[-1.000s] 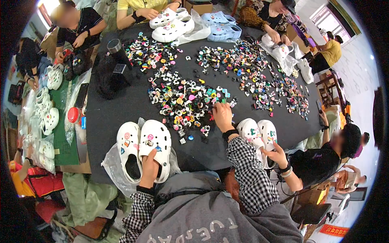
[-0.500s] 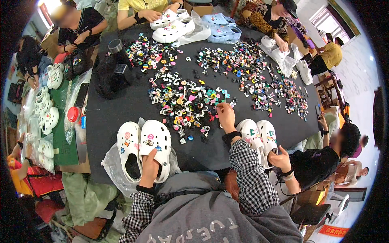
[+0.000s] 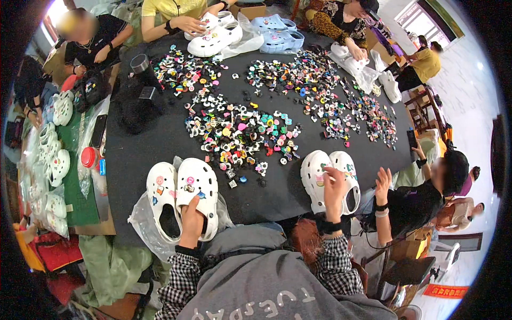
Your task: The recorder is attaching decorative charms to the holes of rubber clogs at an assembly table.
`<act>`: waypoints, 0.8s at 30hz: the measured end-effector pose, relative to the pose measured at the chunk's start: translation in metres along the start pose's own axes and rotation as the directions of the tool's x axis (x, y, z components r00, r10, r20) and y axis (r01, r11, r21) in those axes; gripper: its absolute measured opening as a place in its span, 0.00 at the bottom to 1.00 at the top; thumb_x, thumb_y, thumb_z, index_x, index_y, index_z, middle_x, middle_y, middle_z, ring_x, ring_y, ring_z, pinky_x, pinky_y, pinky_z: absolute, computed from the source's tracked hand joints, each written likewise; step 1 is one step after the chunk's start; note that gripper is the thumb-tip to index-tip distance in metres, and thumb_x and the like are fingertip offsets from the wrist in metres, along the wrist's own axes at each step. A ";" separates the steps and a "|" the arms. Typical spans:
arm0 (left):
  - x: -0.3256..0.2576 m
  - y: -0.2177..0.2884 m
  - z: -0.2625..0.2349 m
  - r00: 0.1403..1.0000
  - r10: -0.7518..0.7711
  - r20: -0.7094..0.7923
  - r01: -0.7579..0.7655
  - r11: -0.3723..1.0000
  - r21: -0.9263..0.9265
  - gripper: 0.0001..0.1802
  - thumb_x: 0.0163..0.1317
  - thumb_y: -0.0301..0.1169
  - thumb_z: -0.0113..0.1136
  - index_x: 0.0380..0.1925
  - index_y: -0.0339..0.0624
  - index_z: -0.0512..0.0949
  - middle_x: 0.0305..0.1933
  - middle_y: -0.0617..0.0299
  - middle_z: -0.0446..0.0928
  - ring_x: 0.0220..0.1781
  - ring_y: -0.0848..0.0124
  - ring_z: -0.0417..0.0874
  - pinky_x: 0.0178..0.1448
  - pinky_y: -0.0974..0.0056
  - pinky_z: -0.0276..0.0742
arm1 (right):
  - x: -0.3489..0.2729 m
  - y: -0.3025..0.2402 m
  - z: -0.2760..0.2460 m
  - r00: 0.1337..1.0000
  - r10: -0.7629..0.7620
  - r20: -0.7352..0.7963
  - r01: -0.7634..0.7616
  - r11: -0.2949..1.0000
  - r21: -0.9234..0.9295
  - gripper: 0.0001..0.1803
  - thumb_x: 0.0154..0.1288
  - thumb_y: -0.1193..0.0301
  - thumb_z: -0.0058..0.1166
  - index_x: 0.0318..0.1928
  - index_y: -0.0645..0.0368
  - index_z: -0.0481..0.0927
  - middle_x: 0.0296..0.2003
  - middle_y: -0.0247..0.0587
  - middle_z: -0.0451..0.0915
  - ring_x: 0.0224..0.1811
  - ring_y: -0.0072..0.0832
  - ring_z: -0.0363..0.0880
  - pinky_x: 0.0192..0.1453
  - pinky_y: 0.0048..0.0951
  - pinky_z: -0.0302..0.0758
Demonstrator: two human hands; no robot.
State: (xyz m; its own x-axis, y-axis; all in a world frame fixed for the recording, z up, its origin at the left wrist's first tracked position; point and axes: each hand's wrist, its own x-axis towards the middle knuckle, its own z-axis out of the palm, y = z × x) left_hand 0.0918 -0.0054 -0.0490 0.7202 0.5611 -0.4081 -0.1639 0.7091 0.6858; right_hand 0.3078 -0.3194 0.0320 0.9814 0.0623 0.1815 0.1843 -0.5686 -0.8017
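Note:
My left hand (image 3: pixel 193 221) grips the heel opening of a white clog (image 3: pixel 198 176), fingers inside and thumb on top. Pink, brown and blue shoe charms decorate it. Its matching white clog (image 3: pixel 161 194) lies close on the left, over a clear plastic bag (image 3: pixel 140 216). My right hand (image 3: pixel 334 192) is over a second pair of white clogs (image 3: pixel 316 165) at the right, its fingers bent together close to the charms. Whatever its fingertips hold is too small to make out. Green and pink charms show on that pair.
Heaps of small colourful shoe charms (image 3: pixel 234 128) cover the black table (image 3: pixel 266 192). A black cup (image 3: pixel 140 66) stands at the left. Co-workers handle white clogs (image 3: pixel 216 40) across the table beside light blue clogs (image 3: pixel 281 40). A neighbour's raised hand (image 3: pixel 382 184) is close on my right.
My right hand has moved from the edge of the charm heap down and right to the second clog pair. The neighbour's hand has lifted off that pair. My left hand keeps its grip.

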 end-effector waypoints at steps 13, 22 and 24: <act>0.001 -0.001 0.000 1.000 -0.015 0.009 0.016 0.999 -0.050 0.21 0.64 0.24 0.54 0.56 0.30 0.67 0.56 0.55 0.72 0.55 0.65 0.75 0.60 0.60 0.70 | -0.025 0.114 -0.089 0.984 0.136 0.112 -0.064 0.868 -0.492 0.24 0.51 0.60 0.66 0.32 0.71 0.72 0.30 0.49 0.75 0.32 0.33 0.72 0.35 0.35 0.67; 0.002 0.000 -0.005 0.998 -0.057 0.042 0.060 0.996 -0.064 0.22 0.64 0.24 0.53 0.58 0.33 0.64 0.57 0.55 0.71 0.57 0.64 0.74 0.62 0.60 0.70 | -0.005 0.113 -0.078 0.988 0.084 0.128 0.003 0.825 -0.566 0.25 0.48 0.59 0.64 0.34 0.72 0.76 0.32 0.57 0.77 0.38 0.47 0.74 0.41 0.42 0.70; 0.004 -0.004 -0.004 0.999 -0.033 0.042 0.035 0.998 -0.046 0.22 0.64 0.25 0.53 0.58 0.32 0.65 0.56 0.55 0.72 0.57 0.63 0.75 0.61 0.59 0.71 | -0.007 0.112 -0.084 0.983 0.094 0.155 0.012 0.820 -0.572 0.25 0.50 0.57 0.63 0.31 0.70 0.74 0.34 0.57 0.73 0.37 0.49 0.73 0.41 0.44 0.69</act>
State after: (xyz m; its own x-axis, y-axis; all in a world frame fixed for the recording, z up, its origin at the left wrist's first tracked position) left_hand 0.0924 -0.0039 -0.0555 0.7532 0.5187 -0.4046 -0.1692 0.7471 0.6428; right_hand 0.3168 -0.4519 -0.0113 0.9907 0.1351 0.0149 0.1325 -0.9346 -0.3301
